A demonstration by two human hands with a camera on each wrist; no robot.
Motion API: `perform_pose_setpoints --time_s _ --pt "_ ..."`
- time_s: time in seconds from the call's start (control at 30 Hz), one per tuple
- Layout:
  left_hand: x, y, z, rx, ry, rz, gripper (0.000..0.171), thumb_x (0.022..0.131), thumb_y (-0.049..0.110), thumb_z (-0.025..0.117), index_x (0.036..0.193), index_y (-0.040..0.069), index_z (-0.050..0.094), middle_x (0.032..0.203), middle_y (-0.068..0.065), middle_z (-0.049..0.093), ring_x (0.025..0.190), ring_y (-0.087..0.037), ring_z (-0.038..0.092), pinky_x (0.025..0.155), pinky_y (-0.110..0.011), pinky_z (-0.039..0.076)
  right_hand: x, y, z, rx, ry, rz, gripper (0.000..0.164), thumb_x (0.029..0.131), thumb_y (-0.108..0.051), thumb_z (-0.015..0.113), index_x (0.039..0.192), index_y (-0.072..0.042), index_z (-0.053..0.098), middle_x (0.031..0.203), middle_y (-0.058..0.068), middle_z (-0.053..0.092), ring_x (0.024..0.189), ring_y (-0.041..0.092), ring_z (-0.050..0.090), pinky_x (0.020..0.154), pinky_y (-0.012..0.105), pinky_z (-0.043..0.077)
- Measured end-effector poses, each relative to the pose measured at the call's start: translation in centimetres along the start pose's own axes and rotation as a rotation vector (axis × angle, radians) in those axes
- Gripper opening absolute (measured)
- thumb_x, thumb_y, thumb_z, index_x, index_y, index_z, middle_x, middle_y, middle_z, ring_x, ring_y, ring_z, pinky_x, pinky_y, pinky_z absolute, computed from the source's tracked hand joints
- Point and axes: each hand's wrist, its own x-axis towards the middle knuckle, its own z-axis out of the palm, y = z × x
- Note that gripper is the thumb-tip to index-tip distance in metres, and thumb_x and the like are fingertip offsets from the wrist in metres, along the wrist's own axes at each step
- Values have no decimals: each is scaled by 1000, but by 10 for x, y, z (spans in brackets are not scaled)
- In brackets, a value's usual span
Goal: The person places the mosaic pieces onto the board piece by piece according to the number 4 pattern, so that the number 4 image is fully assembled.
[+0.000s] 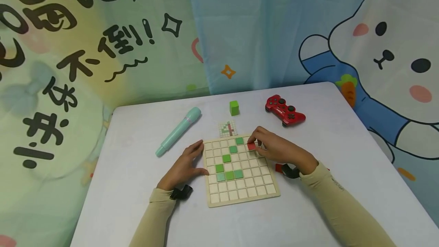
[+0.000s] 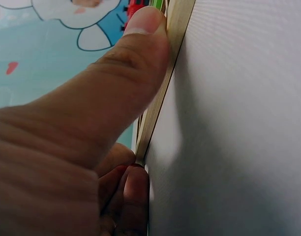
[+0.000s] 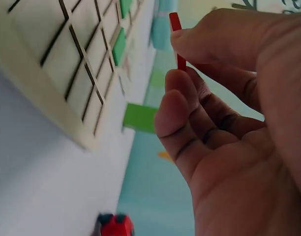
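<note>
Between the thumb and fingertips of my right hand is a small flat red tile, held near the upper right corner of the wooden grid board. In the right wrist view, the red tile is tilted on edge, apart from the board. My left hand rests along the board's left side, its thumb against the edge and fingertips by the upper left corner. Several green tiles lie in the grid among pale squares. A small pattern card lies just beyond the board.
A green block stands behind the card. At the back right lies a red game controller. A mint-coloured pen-like tube lies left of the board. Red pieces show partly under my right wrist. A printed curtain hangs behind the table.
</note>
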Motion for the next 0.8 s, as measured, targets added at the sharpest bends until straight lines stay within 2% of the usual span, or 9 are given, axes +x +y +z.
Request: perform_pose_setpoints --time_s 0.17,0.33,0.8 --pt "0 0 1 10 -6 -5 110 80 37 93 166 4 31 179 -9 26 165 -36 26 131 -53 33 19 2 15 1 -44 -27 16 102 -7 70 119 -6 69 119 8 61 97 15 59 83 29 55" --pt "1 2 0 11 -13 -10 110 81 36 92 167 5 30 179 -8 25 165 -35 25 131 -52 32 30 4 26 -26 -64 1 12 102 -4 68 113 -5 70 113 8 63 89 11 54 78 25 51" --pt "0 2 -1 13 -7 -16 110 80 36 93 166 5 31 178 -9 26 165 -36 27 131 -52 34 37 4 36 -79 -21 -2 9 100 -7 73 109 -9 71 107 4 63 89 12 56 79 29 53"
